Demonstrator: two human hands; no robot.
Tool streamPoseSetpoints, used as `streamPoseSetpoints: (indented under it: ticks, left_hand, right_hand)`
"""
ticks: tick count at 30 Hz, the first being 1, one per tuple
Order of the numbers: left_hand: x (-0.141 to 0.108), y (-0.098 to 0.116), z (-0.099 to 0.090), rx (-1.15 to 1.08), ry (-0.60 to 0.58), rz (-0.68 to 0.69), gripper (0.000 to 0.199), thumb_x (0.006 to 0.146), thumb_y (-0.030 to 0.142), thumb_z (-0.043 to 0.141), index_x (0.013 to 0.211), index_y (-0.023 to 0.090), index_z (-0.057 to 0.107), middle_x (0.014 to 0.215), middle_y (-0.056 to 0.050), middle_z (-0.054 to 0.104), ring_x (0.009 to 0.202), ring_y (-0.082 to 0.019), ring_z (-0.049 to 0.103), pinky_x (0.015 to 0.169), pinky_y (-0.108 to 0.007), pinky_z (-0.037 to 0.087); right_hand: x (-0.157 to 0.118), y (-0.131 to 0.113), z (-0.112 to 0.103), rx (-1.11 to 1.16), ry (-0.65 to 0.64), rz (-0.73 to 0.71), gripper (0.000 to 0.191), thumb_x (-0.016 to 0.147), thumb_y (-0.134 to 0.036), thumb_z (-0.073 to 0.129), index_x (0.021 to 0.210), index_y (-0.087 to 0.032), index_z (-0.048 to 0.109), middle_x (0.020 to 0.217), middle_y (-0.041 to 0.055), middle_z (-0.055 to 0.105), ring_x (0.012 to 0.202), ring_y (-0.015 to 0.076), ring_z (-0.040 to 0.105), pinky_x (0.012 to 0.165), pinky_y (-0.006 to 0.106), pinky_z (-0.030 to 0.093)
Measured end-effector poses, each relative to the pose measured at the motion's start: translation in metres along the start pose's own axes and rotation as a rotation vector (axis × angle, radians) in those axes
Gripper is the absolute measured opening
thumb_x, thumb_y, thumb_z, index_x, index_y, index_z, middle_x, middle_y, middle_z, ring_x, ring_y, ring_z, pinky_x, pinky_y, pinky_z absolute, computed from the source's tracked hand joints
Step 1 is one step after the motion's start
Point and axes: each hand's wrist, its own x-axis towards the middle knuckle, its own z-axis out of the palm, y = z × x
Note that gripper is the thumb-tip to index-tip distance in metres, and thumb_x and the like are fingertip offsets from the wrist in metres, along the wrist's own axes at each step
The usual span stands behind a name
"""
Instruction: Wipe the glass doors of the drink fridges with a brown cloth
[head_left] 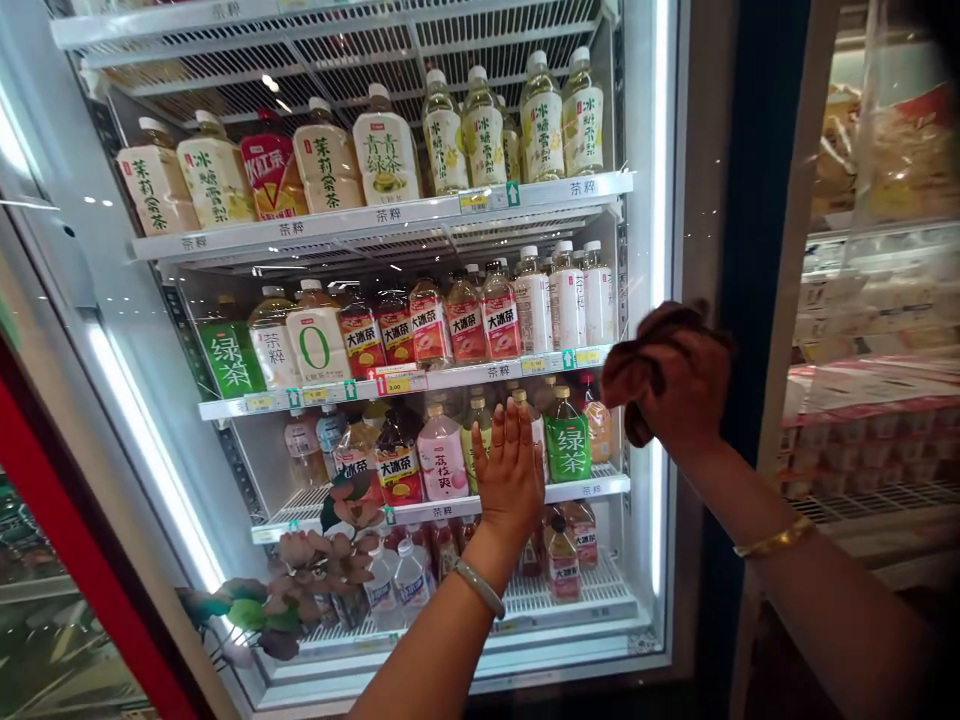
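A glass door [480, 235] covers a lit drinks cooler with shelves of bottles behind it. My left hand [510, 475] rests flat against the glass in front of the lower bottles, its fingers stretched upward, with a pale bangle on the wrist. At the right edge of the door, my right hand [686, 390] is closed round a dark brown cloth [637, 375], which bunches out past the fingers near the door frame. A gold bracelet circles the right wrist.
Bottles of tea [427, 325] stand in rows behind the glass. Pinkish flowers and leaves [326, 570] show at the lower left. A red edge [75, 560] runs down the left side. Another stocked cooler [870, 400] is on the right.
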Motion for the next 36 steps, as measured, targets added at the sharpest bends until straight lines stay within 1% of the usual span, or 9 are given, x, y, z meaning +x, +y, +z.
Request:
streamPoseSetpoints:
  ticks: [2,6,9,12,16,21,25,30,36]
  left_hand:
    - [-0.005,0.003,0.002,-0.005,-0.009,-0.015,0.075,0.102,0.019,0.047,0.165,0.016,0.006,0.167,-0.012,0.029,0.160,-0.019,0.008,0.133,-0.048,-0.001]
    - [-0.013,0.010,0.006,-0.017,-0.010,-0.043,0.075,0.103,0.021,0.047,0.166,0.018,0.006,0.168,-0.011,0.028,0.160,-0.021,0.010,0.133,-0.049,0.001]
    - [-0.015,0.012,0.007,-0.025,-0.013,-0.049,0.076,0.103,0.022,0.048,0.166,0.020,0.006,0.168,-0.012,0.026,0.160,-0.023,0.011,0.133,-0.052,0.002]
    - [-0.017,0.011,0.006,-0.033,-0.044,-0.027,0.077,0.103,0.022,0.049,0.166,0.020,0.006,0.168,-0.012,0.025,0.160,-0.025,0.011,0.133,-0.053,0.004]
    - [-0.030,0.016,0.006,-0.008,-0.066,-0.013,0.077,0.103,0.022,0.050,0.166,0.018,0.007,0.167,-0.012,0.030,0.160,-0.023,0.007,0.133,-0.051,0.002]
    - [-0.058,0.035,0.015,-0.006,-0.118,-0.071,0.076,0.102,0.024,0.050,0.166,0.020,0.007,0.167,-0.011,0.030,0.160,-0.024,0.008,0.132,-0.053,0.000]
    - [-0.080,0.043,0.020,-0.024,-0.141,-0.069,0.075,0.103,0.025,0.050,0.165,0.021,0.009,0.168,-0.011,0.027,0.160,-0.024,0.007,0.132,-0.053,-0.002]
    - [-0.098,0.034,0.016,-0.032,-0.178,0.052,0.073,0.101,0.022,0.052,0.165,0.023,0.017,0.167,-0.003,0.031,0.161,-0.020,0.005,0.133,-0.044,-0.002]
    - [-0.087,0.007,-0.005,-0.079,-0.200,0.044,0.072,0.103,0.029,0.050,0.166,0.022,0.016,0.167,-0.006,0.033,0.160,-0.018,0.013,0.133,-0.042,0.001]
  right_hand:
    - [-0.039,-0.007,-0.015,-0.052,-0.016,0.122,0.017,0.089,-0.025,0.067,0.106,-0.020,0.070,0.117,0.0181,0.065,0.115,0.0344,0.061,0.099,0.053,0.047]
    - [-0.089,-0.061,-0.043,0.024,-0.136,0.072,0.017,0.088,-0.019,0.065,0.105,-0.020,0.070,0.115,0.0148,0.064,0.118,0.0344,0.056,0.098,0.055,0.048]
    - [-0.071,-0.073,-0.039,0.129,-0.257,-0.097,0.020,0.091,-0.020,0.066,0.108,-0.028,0.071,0.118,0.0036,0.066,0.123,0.0248,0.054,0.108,0.047,0.047]
    - [-0.042,-0.044,-0.025,0.184,-0.248,-0.235,0.022,0.088,-0.026,0.071,0.109,-0.035,0.069,0.117,-0.0026,0.067,0.120,0.0198,0.057,0.111,0.042,0.045]
    - [-0.063,-0.028,-0.029,0.094,-0.107,0.034,0.028,0.087,-0.024,0.071,0.114,-0.028,0.066,0.122,0.0086,0.061,0.121,0.0289,0.056,0.107,0.051,0.047]
    - [-0.133,-0.104,-0.066,0.020,-0.145,0.254,0.029,0.088,-0.014,0.062,0.116,-0.021,0.064,0.119,0.0164,0.058,0.119,0.0354,0.054,0.100,0.057,0.048]
    - [-0.129,-0.123,-0.068,0.230,-0.366,0.140,0.030,0.087,-0.014,0.065,0.116,-0.025,0.065,0.124,0.0102,0.059,0.128,0.0314,0.050,0.108,0.052,0.047]
    - [-0.131,-0.094,-0.055,0.082,-0.229,0.415,0.027,0.092,-0.022,0.057,0.118,-0.023,0.064,0.128,0.0136,0.054,0.127,0.0318,0.051,0.108,0.058,0.043]
    - [-0.159,-0.128,-0.055,0.072,-0.183,0.613,0.034,0.093,-0.032,0.055,0.125,-0.021,0.061,0.134,0.0161,0.046,0.135,0.0374,0.042,0.112,0.068,0.033]
